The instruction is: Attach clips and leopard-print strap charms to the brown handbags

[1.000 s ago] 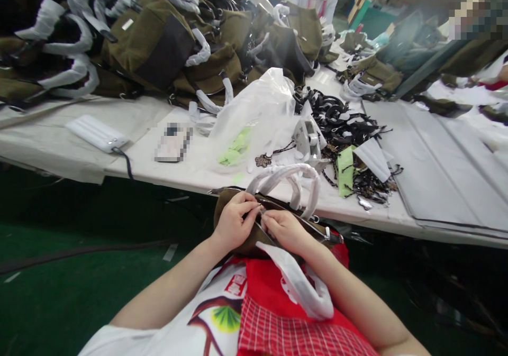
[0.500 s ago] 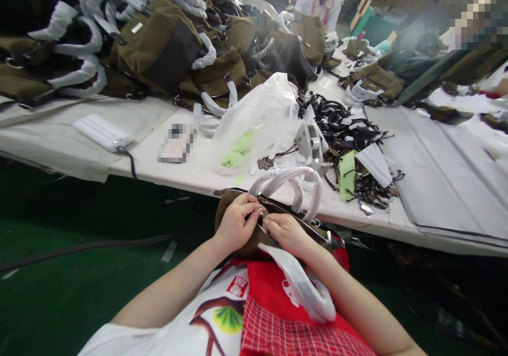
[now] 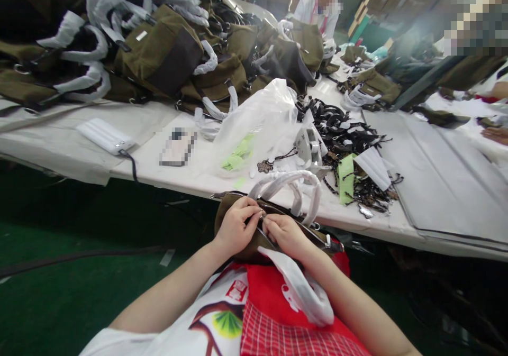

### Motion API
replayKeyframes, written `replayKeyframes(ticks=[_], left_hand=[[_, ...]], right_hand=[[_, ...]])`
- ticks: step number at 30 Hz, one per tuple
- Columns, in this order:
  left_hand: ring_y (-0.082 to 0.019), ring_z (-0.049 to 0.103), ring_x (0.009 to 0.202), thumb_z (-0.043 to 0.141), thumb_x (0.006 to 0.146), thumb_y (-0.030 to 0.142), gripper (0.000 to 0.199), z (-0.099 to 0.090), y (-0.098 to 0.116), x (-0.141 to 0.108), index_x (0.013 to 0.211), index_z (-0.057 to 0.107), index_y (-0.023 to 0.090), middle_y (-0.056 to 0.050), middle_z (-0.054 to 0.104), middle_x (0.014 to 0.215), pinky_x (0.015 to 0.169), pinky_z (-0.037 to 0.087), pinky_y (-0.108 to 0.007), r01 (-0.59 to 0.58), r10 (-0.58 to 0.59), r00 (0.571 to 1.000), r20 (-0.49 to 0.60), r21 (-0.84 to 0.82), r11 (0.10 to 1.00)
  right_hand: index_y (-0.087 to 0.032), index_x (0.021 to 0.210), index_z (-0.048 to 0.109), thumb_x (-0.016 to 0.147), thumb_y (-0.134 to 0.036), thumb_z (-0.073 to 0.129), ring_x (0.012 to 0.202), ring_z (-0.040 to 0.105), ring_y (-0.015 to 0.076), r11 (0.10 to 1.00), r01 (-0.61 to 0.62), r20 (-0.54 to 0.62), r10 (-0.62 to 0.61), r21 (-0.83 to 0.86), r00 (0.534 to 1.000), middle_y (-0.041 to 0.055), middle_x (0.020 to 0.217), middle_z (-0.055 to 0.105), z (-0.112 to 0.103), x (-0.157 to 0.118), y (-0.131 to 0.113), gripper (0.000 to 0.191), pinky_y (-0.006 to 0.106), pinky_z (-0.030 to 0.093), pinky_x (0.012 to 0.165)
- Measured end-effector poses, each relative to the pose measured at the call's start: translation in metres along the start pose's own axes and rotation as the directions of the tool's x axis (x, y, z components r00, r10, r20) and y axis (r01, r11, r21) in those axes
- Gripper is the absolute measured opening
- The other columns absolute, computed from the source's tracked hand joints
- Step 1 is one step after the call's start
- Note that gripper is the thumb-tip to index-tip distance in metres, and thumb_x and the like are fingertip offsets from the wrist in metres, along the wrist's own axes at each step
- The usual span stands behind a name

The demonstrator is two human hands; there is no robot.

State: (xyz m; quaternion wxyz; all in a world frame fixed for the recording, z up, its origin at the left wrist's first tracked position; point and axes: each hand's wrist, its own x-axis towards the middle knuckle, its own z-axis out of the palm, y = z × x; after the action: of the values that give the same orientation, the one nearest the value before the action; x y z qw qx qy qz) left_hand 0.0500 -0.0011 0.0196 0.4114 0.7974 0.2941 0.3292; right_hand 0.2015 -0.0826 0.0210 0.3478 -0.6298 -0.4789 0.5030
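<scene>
An olive handbag [image 3: 225, 206] with dark trim leans between my lap and the table edge, its zippered top facing up. My left hand [image 3: 237, 228] lies over the bag's left part, thumb and fingers pinched together at the zipper. Right beside it, my right hand [image 3: 286, 234] is closed with its fingertips at the same spot. A tiny shiny zipper pull [image 3: 262, 215] shows between the fingertips, mostly covered by them. One pair of white-wrapped handles [image 3: 315, 189] stands up behind my hands; another wrapped handle [image 3: 307, 290] hangs over my red apron [image 3: 273, 303].
Along the white table [image 3: 159, 179] lie a white corded device [image 3: 106, 135], a blurred phone [image 3: 177, 149], a clear plastic bag [image 3: 257, 120] and tangled black straps [image 3: 343, 128]. Olive bags [image 3: 159, 54] are heaped behind. A person [image 3: 317, 9] is at the far side.
My hands stay at the same spot on the zipper, with only slight finger movement. The view has tilted a little, so the table and heap appear slightly lower.
</scene>
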Motion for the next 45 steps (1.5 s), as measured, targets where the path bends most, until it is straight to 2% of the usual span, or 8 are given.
replayKeyframes(ticks=[8, 12, 15, 18, 21, 24, 28, 45], left_hand=[[-0.019, 0.063, 0.094, 0.056, 0.084, 0.012, 0.021, -0.010, -0.004, -0.004, 0.097, 0.071, 0.019, -0.008, 0.064, 0.098, 0.085, 0.054, -0.033, -0.077, 0.079, 0.996, 0.052, -0.028, 0.997], [-0.021, 0.062, 0.107, 0.059, 0.080, 0.010, 0.019, -0.012, -0.008, -0.007, 0.093, 0.069, 0.018, -0.012, 0.062, 0.119, 0.097, 0.052, -0.039, -0.061, 0.061, 0.998, 0.023, -0.003, 0.998], [-0.020, 0.065, 0.105, 0.057, 0.081, 0.011, 0.015, -0.012, -0.007, -0.008, 0.088, 0.068, 0.017, -0.013, 0.058, 0.128, 0.098, 0.052, -0.039, -0.052, 0.051, 0.998, 0.025, 0.028, 0.998], [-0.022, 0.063, 0.112, 0.056, 0.082, 0.012, 0.015, -0.015, -0.001, -0.009, 0.092, 0.067, 0.017, -0.013, 0.060, 0.127, 0.099, 0.052, -0.040, -0.051, 0.046, 0.997, 0.054, 0.100, 0.994], [-0.027, 0.057, 0.122, 0.057, 0.081, 0.012, 0.014, -0.021, 0.008, -0.008, 0.092, 0.066, 0.016, -0.015, 0.058, 0.130, 0.104, 0.050, -0.043, -0.032, 0.009, 0.996, 0.090, 0.253, 0.967], [-0.028, 0.058, 0.121, 0.055, 0.081, 0.011, 0.014, -0.028, 0.016, -0.003, 0.089, 0.066, 0.016, -0.015, 0.060, 0.129, 0.104, 0.050, -0.044, -0.055, -0.011, 0.983, 0.184, 0.347, 0.936], [-0.027, 0.062, 0.113, 0.056, 0.079, 0.010, 0.016, -0.034, 0.020, 0.004, 0.085, 0.068, 0.019, -0.011, 0.064, 0.121, 0.102, 0.052, -0.044, -0.076, -0.031, 0.961, 0.275, 0.369, 0.927], [-0.026, 0.064, 0.105, 0.056, 0.075, 0.009, 0.015, -0.034, 0.020, 0.006, 0.081, 0.066, 0.019, -0.009, 0.066, 0.113, 0.097, 0.054, -0.041, -0.036, -0.044, 0.970, 0.237, 0.322, 0.946]], right_hand=[[-0.019, 0.068, 0.054, 0.094, -0.029, 0.042, 0.052, 0.042, 0.0099, 0.997, 0.069, -0.025, -0.070, -0.023, 0.997, -0.0052, 0.056, 0.046, 0.004, 0.002, 0.007, 0.030, 0.022, 0.033, 0.054], [-0.018, 0.072, 0.057, 0.095, -0.032, 0.043, 0.053, 0.043, 0.0102, 0.998, 0.061, -0.021, -0.061, -0.004, 0.998, -0.0048, 0.057, 0.048, 0.008, 0.002, 0.009, 0.031, 0.023, 0.034, 0.055], [-0.018, 0.072, 0.058, 0.095, -0.032, 0.043, 0.052, 0.042, 0.0102, 0.999, 0.049, -0.019, -0.049, -0.001, 0.999, -0.0052, 0.056, 0.047, 0.010, 0.002, 0.009, 0.030, 0.023, 0.034, 0.055], [-0.018, 0.071, 0.058, 0.094, -0.031, 0.044, 0.051, 0.042, 0.0099, 0.999, 0.035, -0.024, -0.035, 0.004, 0.999, -0.0055, 0.055, 0.046, 0.011, 0.001, 0.007, 0.030, 0.023, 0.034, 0.054], [-0.018, 0.071, 0.059, 0.094, -0.030, 0.044, 0.050, 0.042, 0.0101, 1.000, 0.027, -0.034, -0.026, 0.009, 0.999, -0.0057, 0.053, 0.046, 0.011, 0.000, 0.006, 0.030, 0.023, 0.033, 0.053], [-0.018, 0.069, 0.058, 0.094, -0.030, 0.043, 0.050, 0.043, 0.0104, 0.999, 0.032, -0.040, -0.033, -0.006, 0.999, -0.0053, 0.053, 0.047, 0.011, -0.001, 0.007, 0.032, 0.023, 0.034, 0.054], [-0.018, 0.068, 0.058, 0.095, -0.032, 0.043, 0.052, 0.043, 0.0105, 0.998, 0.037, -0.016, -0.038, -0.043, 0.999, -0.0049, 0.054, 0.047, 0.010, -0.002, 0.008, 0.033, 0.023, 0.034, 0.055], [-0.018, 0.067, 0.057, 0.094, -0.031, 0.043, 0.054, 0.043, 0.0104, 0.998, 0.053, 0.034, -0.052, -0.043, 0.998, -0.0048, 0.055, 0.047, 0.008, -0.002, 0.005, 0.033, 0.023, 0.035, 0.057]])
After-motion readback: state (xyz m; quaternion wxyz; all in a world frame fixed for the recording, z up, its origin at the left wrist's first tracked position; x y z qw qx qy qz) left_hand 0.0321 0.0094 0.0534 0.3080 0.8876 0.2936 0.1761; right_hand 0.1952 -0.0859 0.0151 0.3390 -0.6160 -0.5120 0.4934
